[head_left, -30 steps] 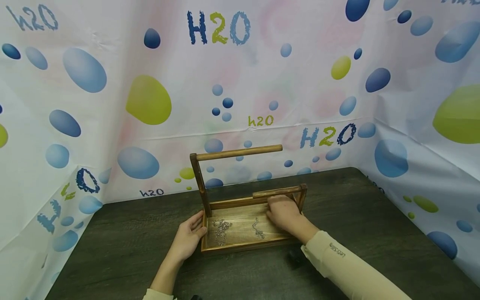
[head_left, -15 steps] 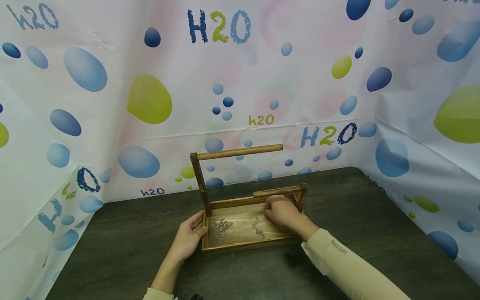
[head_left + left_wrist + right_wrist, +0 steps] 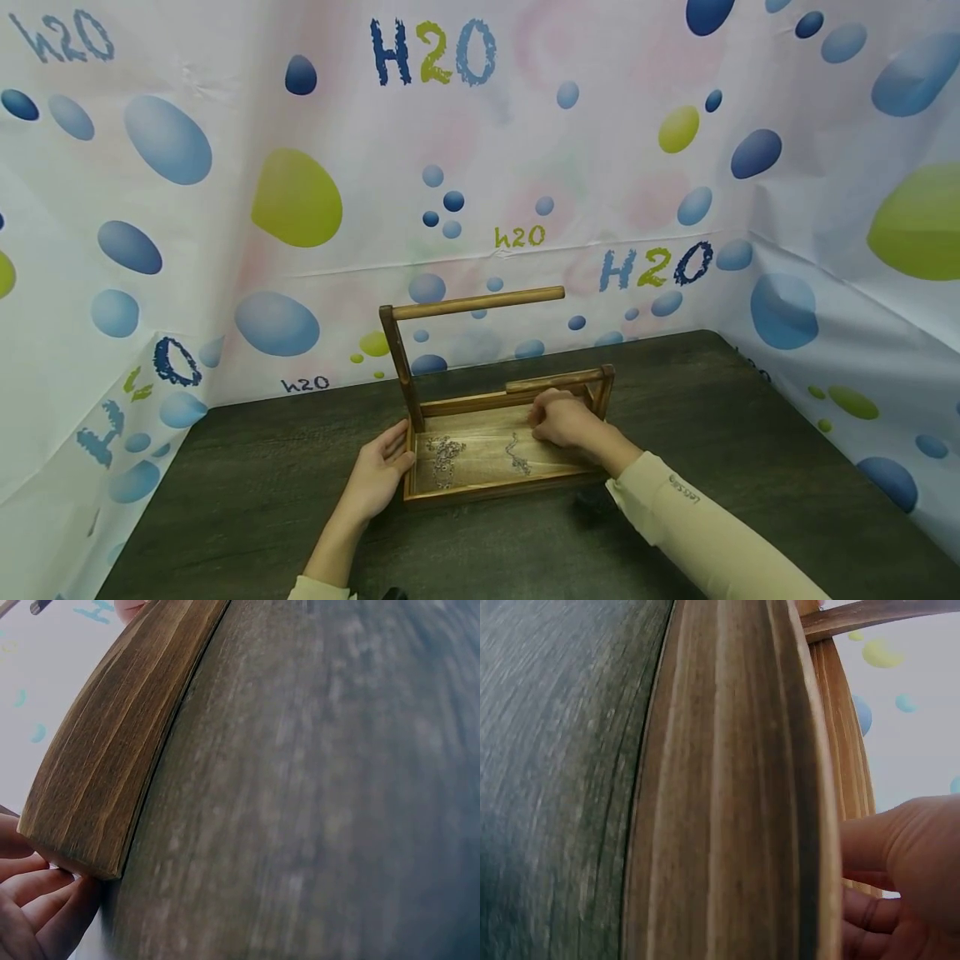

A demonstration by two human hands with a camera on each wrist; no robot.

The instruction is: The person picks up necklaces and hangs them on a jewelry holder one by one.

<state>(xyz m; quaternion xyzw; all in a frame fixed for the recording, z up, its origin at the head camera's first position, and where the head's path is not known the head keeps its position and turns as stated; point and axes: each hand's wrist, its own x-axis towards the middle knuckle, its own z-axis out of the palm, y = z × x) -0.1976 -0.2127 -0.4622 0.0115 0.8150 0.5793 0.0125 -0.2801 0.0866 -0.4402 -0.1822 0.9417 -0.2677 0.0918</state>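
Note:
A shallow wooden box (image 3: 480, 427) with a light inner floor lies on the dark table. My left hand (image 3: 378, 471) grips its left end, thumb at the rim; the left wrist view shows fingers (image 3: 49, 900) around a corner of the wall. Inside, a tangled pile of thin silver chain (image 3: 448, 458) lies at the left, and a shorter chain (image 3: 517, 457) in the middle. My right hand (image 3: 566, 419) reaches into the right part, fingers bent downward. In the right wrist view the near wall partly hides that hand (image 3: 922, 877), and I cannot tell what it holds.
From the box's left end rises a tall post (image 3: 401, 367) with a wooden rod (image 3: 480, 302) running right, its far end free. A lower rod (image 3: 555, 382) on a short right post stands just above my right hand. A printed curtain (image 3: 480, 167) hangs behind the table (image 3: 285, 467).
My right hand's fingers have shifted slightly inside the right part of the box. My left hand stays at the left end, and the chains lie as before.

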